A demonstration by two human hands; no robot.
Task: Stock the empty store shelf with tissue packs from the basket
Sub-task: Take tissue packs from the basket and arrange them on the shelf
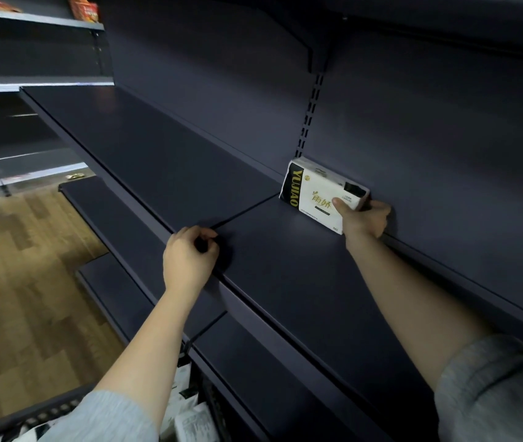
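Setting: a shop aisle with dark navy metal shelving against a dark back panel (445, 129), and a wood-pattern floor (24, 266) at 9 o'clock.
Shelf: the shelf (285, 269) runs from 10 o'clock down to 4 o'clock, its boards meeting at a seam near the centre; lower shelves step out beneath it toward 7 o'clock.
Tissue pack: one white pack with a black end band and gold lettering (320, 194) stands on its long edge at the rear of the shelf, its back toward the back panel, just right of the slotted upright (309, 116), at about 2 o'clock from centre.
Right hand: the right hand (365, 216) grips the pack's right end, thumb across the printed front and fingers curled behind it.
Left hand: the left hand (190, 253) rests at the shelf's front edge near the seam, fingers curled inward with thumb and forefinger tips close together; nothing shows in its grasp.
Basket: a dark slotted basket (30, 416) sits at 7 o'clock, partly hidden by a grey sleeve (107, 416); more white packs (190, 419) lie low at 6 o'clock.
Far shelves: red packets (84, 8) sit on a pale shelf at 11 o'clock.
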